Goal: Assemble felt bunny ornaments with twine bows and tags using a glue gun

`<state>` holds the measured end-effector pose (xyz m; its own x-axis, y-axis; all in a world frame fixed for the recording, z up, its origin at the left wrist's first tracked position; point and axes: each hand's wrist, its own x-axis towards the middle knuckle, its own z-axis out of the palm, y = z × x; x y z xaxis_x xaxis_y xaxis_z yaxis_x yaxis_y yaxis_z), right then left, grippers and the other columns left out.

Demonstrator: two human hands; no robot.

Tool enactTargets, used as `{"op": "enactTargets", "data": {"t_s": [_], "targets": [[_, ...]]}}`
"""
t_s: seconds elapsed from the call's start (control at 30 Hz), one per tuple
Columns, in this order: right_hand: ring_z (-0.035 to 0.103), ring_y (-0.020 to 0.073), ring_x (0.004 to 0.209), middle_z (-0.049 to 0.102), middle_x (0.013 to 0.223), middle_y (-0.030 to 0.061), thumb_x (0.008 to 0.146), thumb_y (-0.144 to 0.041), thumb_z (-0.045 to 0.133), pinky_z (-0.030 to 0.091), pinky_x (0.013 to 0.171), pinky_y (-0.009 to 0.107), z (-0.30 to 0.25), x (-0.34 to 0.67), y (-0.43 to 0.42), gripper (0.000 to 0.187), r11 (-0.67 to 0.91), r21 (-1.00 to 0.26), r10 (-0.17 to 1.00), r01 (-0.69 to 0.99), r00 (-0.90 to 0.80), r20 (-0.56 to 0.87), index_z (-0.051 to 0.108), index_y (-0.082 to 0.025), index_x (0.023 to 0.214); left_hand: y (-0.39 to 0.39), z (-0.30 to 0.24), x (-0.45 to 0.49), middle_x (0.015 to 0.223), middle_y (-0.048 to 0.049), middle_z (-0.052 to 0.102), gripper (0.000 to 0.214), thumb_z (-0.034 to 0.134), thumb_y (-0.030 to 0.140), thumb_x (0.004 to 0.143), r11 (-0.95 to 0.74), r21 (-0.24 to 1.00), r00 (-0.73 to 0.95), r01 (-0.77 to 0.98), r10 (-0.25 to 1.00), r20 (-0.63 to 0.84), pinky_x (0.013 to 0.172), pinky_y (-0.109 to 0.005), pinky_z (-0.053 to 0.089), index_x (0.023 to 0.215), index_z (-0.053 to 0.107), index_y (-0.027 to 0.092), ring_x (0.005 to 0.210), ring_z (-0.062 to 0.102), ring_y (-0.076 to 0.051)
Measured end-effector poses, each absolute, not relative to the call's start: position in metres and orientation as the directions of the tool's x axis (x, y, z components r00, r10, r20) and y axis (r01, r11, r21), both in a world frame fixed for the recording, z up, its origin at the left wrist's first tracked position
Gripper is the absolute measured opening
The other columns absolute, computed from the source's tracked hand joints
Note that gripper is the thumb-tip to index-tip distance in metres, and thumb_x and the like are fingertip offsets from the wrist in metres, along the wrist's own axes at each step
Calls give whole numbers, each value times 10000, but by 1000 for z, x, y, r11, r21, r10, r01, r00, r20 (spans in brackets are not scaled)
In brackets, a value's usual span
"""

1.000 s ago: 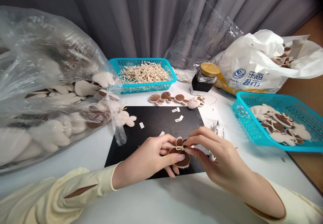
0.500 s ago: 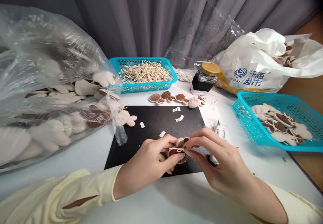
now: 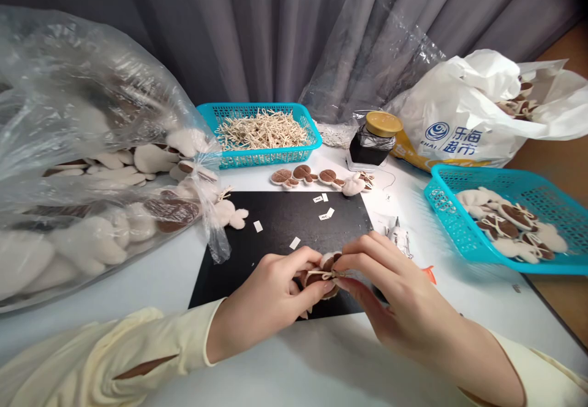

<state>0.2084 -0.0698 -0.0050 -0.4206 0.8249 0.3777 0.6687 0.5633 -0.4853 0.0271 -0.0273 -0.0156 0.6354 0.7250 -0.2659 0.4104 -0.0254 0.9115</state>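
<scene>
My left hand [image 3: 271, 303] holds a small brown and cream plush bunny piece [image 3: 313, 279] over the black mat [image 3: 275, 211], thumb and fingers closed round its left side. Across the piece lies a beige cord bow [image 3: 327, 275]. My right hand [image 3: 404, 297] pinches this bow at its right, thumb and forefinger together. The fingers cover much of the piece. Behind the right hand lies a white tool [image 3: 399, 237] with a pointed tip, mostly hidden. An orange part [image 3: 430, 273] shows beside the wrist.
Several small white labels [image 3: 294, 243] lie on the mat. Behind it are a row of plush pieces [image 3: 329, 177], a blue basket [image 3: 209, 113] of cord bows and a gold-lidded jar [image 3: 383, 124]. Bagged plush pieces [image 3: 92, 242] stand left; another blue basket [image 3: 459, 235] and a white bag [image 3: 459, 101] stand right.
My right hand has shifted slightly left at the bow. More of the orange part shows, while the white tool's lower end is now covered. My left hand keeps its hold.
</scene>
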Motion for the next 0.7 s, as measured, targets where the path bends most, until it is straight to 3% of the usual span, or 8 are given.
{"op": "enactTargets", "data": {"t_s": [0.2,0.33,0.47,0.57,0.63,0.7], "targets": [[433,164,702,569,815,63,838,13,431,373,605,304,-13,211,-69,216,596,-441,798,670,-436,416,548,-157,902,-26,-15,28,794,-9,619,231,548,370,818,23,929,664,370,692,-282,494,-198,481,923,550,165,551,550,-95],[468,160,738,574,847,68,823,34,448,403,633,299,-15,210,-67,236,615,-448,777,649,-400,487,556,-155,914,-24,-17,28,741,10,600,216,545,357,833,164,957,685,239,670,-286,500,-202,512,931,547,165,567,567,-97],[523,151,768,576,849,55,833,-47,516,444,648,269,-8,212,-63,159,548,-586,829,598,-290,479,529,-164,940,-18,-21,29,658,24,586,227,561,347,835,311,937,704,157,631,-327,485,-204,521,943,537,149,531,585,-99],[536,142,743,571,811,31,825,-124,572,451,656,260,3,223,-56,106,466,-656,876,593,-205,437,525,-180,902,-12,-22,29,725,-12,605,245,582,317,826,382,916,702,121,619,-351,485,-207,532,973,554,123,591,595,-113],[530,137,701,558,760,23,843,-152,559,440,636,261,9,233,-49,48,457,-616,866,641,-162,474,527,-182,823,-9,-24,28,803,-38,616,262,600,289,815,427,898,702,102,609,-369,504,-207,543,1011,568,117,642,588,-115],[521,131,646,551,724,25,873,-179,517,425,588,258,11,245,-43,116,438,-542,868,717,-182,462,535,-182,759,-6,-26,26,898,-58,623,292,617,255,804,457,886,711,84,596,-374,524,-195,546,1062,576,125,674,584,-108]]}}
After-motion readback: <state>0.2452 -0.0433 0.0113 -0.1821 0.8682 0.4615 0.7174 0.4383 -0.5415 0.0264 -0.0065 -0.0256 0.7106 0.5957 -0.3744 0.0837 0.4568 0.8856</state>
